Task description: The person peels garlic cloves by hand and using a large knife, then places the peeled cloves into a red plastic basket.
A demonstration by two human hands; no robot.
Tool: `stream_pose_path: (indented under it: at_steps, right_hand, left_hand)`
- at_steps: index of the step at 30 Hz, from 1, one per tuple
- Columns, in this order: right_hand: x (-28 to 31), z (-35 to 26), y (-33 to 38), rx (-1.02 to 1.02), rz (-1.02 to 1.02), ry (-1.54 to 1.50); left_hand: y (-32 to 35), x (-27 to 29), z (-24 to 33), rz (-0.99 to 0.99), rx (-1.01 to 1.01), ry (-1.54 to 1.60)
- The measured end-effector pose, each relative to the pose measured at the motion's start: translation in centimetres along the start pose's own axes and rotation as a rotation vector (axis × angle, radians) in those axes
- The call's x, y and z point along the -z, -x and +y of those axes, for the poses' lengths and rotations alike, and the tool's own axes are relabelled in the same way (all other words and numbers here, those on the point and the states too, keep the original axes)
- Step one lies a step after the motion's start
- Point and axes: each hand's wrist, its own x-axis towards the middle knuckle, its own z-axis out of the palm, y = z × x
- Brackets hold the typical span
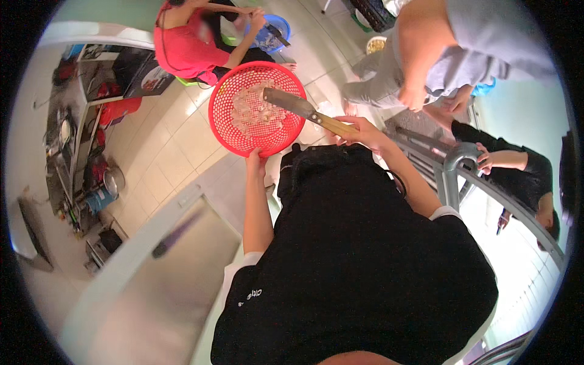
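My left hand (pixel 255 160) is closed on the near rim of a round red plastic colander (pixel 221 115). Inside it lie pale, wet-looking pieces (pixel 252 109), perhaps raw meat or fish; their kind is unclear. My right hand (pixel 360 132) grips the wooden handle of a kitchen knife (pixel 292 103) with a broad, dark blade. That blade points left and reaches over the colander, its tip above the pale pieces. Whether the blade touches them I cannot tell.
A person in red (pixel 188 45) sits ahead, hands over a blue basin (pixel 272 33). Another in grey (pixel 420 55) stands at right, near a metal railing (pixel 453 176); a third in black (pixel 526 164) is beyond it. Cluttered kitchen shelves (pixel 79 134) line the left.
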Motion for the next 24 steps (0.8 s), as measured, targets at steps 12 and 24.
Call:
stream_pose_path:
  at_steps: [12,24]
  right_hand:
    - [-2.8,7.7,-9.4,-0.530,0.142,-0.215]
    - [5.4,21.9,-18.1,-0.620,0.460,-0.565]
  left_hand:
    - [-17.6,5.8,-2.9,0.150,0.124,-0.346]
    - [-34.7,-1.1,-13.4,-0.097,0.014,-0.661]
